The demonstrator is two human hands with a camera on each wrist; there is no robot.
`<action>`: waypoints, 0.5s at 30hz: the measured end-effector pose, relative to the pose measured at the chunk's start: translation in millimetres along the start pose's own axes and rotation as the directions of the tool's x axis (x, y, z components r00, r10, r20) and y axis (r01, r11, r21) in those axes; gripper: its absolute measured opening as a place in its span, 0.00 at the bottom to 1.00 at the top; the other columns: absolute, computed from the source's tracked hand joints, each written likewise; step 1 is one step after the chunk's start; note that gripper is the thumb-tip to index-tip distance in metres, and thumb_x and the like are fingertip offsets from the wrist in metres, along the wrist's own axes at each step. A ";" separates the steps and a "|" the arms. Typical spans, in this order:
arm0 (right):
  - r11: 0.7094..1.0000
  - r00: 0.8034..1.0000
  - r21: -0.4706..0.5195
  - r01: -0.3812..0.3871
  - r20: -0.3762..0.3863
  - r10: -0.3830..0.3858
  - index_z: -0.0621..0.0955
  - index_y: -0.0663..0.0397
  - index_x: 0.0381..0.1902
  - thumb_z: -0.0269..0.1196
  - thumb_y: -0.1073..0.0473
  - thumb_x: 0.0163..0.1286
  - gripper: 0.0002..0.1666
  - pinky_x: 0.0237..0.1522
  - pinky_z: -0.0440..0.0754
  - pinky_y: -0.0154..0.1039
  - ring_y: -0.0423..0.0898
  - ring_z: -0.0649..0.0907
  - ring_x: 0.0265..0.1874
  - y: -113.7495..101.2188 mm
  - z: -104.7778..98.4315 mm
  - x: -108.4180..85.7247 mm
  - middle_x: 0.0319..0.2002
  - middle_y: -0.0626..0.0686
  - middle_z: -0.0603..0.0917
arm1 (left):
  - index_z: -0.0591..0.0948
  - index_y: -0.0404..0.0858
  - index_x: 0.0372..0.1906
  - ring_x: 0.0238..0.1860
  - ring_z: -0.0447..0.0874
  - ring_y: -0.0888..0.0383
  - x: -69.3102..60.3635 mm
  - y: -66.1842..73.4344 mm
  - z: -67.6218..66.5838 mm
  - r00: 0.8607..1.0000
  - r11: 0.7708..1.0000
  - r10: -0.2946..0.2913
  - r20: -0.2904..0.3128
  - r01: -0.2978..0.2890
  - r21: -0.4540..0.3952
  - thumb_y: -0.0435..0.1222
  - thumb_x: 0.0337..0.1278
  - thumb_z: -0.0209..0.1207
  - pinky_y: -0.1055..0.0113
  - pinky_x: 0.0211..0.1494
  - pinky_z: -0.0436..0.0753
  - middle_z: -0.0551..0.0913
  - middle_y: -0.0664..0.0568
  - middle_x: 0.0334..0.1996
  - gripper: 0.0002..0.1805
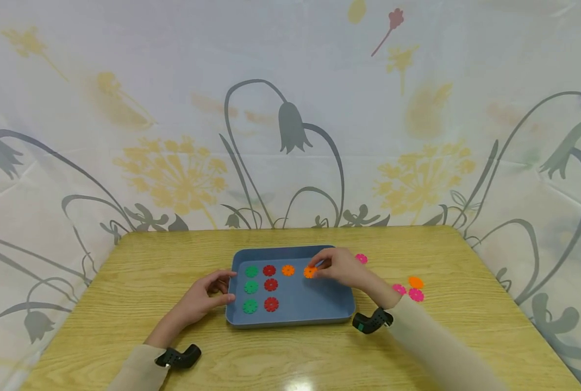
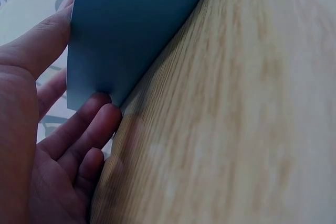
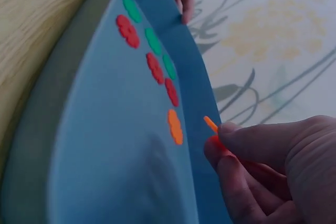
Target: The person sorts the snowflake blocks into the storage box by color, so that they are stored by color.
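Note:
A blue-grey rectangular tray (image 1: 314, 312) lies on the table. My left hand (image 1: 202, 296) holds the tray's left end, its fingertips against the wall in the left wrist view. Above the tray's right half, my right hand (image 1: 343, 266) pinches an orange notched disc (image 3: 210, 124) between thumb and fingers, partly hidden by them. Inside the tray, at left, a column of green notched discs (image 1: 250, 287) stands beside a column of red notched discs (image 1: 270, 284). Another orange notched disc (image 1: 287, 270) lies right of the top red one.
Right of the tray, on the wooden table (image 1: 290, 350), lie several pink notched discs (image 1: 416, 295) and an orange disc (image 1: 416, 282). One more pink disc (image 1: 361, 258) is near the tray's far right corner. A flower-patterned cloth (image 1: 290, 179) hangs behind the table.

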State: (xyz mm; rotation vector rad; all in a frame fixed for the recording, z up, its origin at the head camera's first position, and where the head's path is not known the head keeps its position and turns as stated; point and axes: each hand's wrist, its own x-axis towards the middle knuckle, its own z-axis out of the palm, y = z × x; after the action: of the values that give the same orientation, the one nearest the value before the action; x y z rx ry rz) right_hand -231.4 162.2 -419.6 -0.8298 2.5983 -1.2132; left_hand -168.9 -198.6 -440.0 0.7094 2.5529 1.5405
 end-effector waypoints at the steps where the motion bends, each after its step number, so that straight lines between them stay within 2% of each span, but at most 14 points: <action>1: 1.000 1.000 0.007 0.001 0.017 -0.001 0.85 0.47 0.39 0.68 0.60 0.58 0.10 0.35 0.79 0.36 0.39 0.82 0.35 -0.5 1.8 3.2 0.39 0.45 0.83 | 0.72 0.29 0.59 0.38 0.76 0.51 -0.1 -0.1 0.0 1.000 1.000 0.002 -0.001 -0.002 0.002 0.32 0.54 0.63 0.64 0.42 0.74 0.76 0.40 0.43 0.27; 5: 0.998 0.996 0.055 -0.011 0.093 0.006 0.85 0.49 0.41 0.66 0.63 0.60 0.10 0.38 0.79 0.37 0.40 0.82 0.37 -2.9 8.7 13.8 0.40 0.46 0.83 | 0.72 0.29 0.59 0.38 0.76 0.51 -0.2 0.0 0.1 1.000 1.000 0.008 -0.005 -0.008 0.006 0.32 0.54 0.63 0.65 0.42 0.74 0.76 0.40 0.43 0.26; 9: 0.998 0.991 0.062 -0.023 0.136 0.014 0.84 0.53 0.42 0.66 0.64 0.59 0.11 0.38 0.78 0.37 0.40 0.83 0.36 -4.3 15.7 21.5 0.39 0.48 0.84 | 0.72 0.29 0.59 0.38 0.76 0.51 0.1 0.9 0.4 1.000 1.000 0.006 -0.004 -0.006 0.005 0.32 0.54 0.63 0.65 0.42 0.74 0.76 0.39 0.43 0.26; 15: 0.999 0.986 -0.009 -0.038 0.162 0.039 0.85 0.49 0.38 0.70 0.61 0.55 0.10 0.35 0.77 0.36 0.37 0.82 0.31 -4.4 26.9 30.7 0.39 0.45 0.83 | 0.72 0.29 0.59 0.38 0.76 0.50 0.1 0.2 -0.3 1.000 1.000 0.000 0.002 0.000 0.004 0.32 0.54 0.63 0.65 0.42 0.74 0.76 0.40 0.43 0.27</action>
State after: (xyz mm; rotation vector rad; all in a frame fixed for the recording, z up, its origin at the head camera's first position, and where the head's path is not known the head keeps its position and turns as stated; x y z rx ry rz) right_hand -245.4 125.4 -431.3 -0.8381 2.4771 -1.0808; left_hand -169.0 -198.7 -439.7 0.7102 2.5555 1.5345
